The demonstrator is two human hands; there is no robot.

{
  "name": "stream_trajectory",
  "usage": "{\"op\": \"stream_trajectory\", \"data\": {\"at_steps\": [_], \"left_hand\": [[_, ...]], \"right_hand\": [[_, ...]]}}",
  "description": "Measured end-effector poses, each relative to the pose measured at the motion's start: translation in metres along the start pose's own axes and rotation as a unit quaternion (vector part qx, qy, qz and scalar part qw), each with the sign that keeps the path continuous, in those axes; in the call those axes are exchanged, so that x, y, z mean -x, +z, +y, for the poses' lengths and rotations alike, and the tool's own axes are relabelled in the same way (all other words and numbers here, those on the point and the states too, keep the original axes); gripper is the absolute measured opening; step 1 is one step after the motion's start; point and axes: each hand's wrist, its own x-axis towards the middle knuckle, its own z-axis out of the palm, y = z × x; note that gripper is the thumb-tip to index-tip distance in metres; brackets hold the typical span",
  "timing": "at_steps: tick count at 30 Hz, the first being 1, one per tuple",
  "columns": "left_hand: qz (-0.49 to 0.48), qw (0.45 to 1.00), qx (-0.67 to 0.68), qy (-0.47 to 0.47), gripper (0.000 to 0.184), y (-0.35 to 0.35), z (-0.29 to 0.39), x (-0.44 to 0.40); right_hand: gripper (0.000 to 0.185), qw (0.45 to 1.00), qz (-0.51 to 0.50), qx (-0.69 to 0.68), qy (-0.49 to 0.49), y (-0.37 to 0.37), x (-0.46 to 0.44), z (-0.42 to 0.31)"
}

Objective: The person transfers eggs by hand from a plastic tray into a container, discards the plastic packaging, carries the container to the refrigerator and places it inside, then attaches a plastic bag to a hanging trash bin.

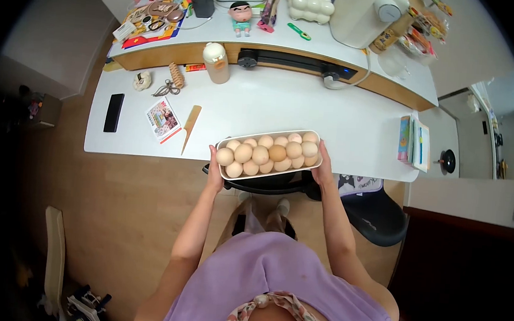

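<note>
A long white egg tray (pixel 268 176) filled with several brown eggs (pixel 260 155) is held level in front of my body, at the table's near edge. The eggs are piled up, with one row resting on top of the others. My left hand (pixel 214 170) grips the left end of the tray. At the opposite end, my right hand (pixel 323 164) is closed around the side. The fingers under the tray are hidden from view.
On the white table (pixel 243 108) are a phone (pixel 113 113), a printed card (pixel 164 120), a wooden comb (pixel 191 124), a bottle (pixel 217 64) and upright books (pixel 414 141). A raised shelf behind carries a water dispenser (pixel 365 18) and a white egg holder (pixel 310 3). A black chair (pixel 376 215) stands below.
</note>
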Motion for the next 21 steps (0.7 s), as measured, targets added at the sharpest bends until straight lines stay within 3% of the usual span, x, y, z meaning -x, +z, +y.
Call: {"op": "stream_trajectory", "data": {"at_steps": [12, 21], "left_hand": [[-0.138, 0.978, -0.144, -0.068, 0.082, 0.056, 0.048, 0.019], [-0.286, 0.925, -0.204, -0.149, 0.068, 0.14, 0.035, 0.068]], "right_hand": [[0.046, 0.992, 0.079, -0.087, -0.054, -0.006, 0.112, -0.03], [0.04, 0.933, 0.26, -0.143, -0.202, -0.016, 0.269, -0.017]]}}
